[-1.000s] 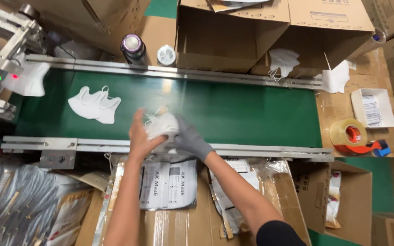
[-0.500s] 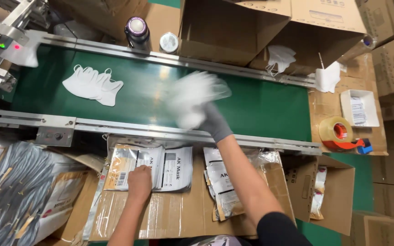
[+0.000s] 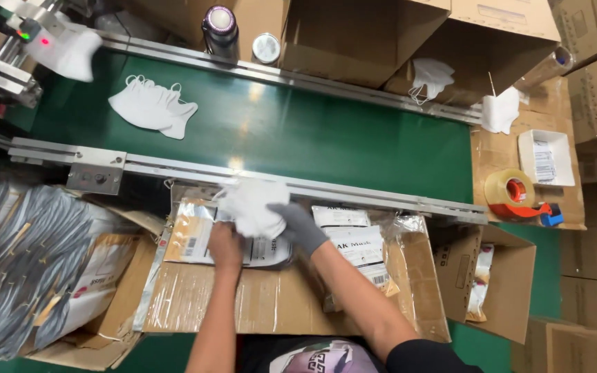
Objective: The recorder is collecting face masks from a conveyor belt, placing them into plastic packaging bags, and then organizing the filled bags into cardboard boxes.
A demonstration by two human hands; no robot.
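Head view, looking down over work station.

Right hand, in a grey knit glove, is closed on a bunch of white fabric face masks; fingers wrap the bunch from its right side. Bunch sits just below the near metal rail of the green conveyor belt, above a flat silvery plastic pouch with a printed label.

Left hand, bare, rests on that pouch with fingers pressed down against it, just under the mask bunch. Cannot tell whether it pinches the pouch or only lies on it.

Pouch lies on a flattened brown cardboard sheet wrapped in clear film, serving as the table. More pouches of the same kind lie just right of the gloved hand.

On the belt, well apart to the upper left: a second pile of white masks. Right of belt: a roll of tan packing tape in a red dispenser.
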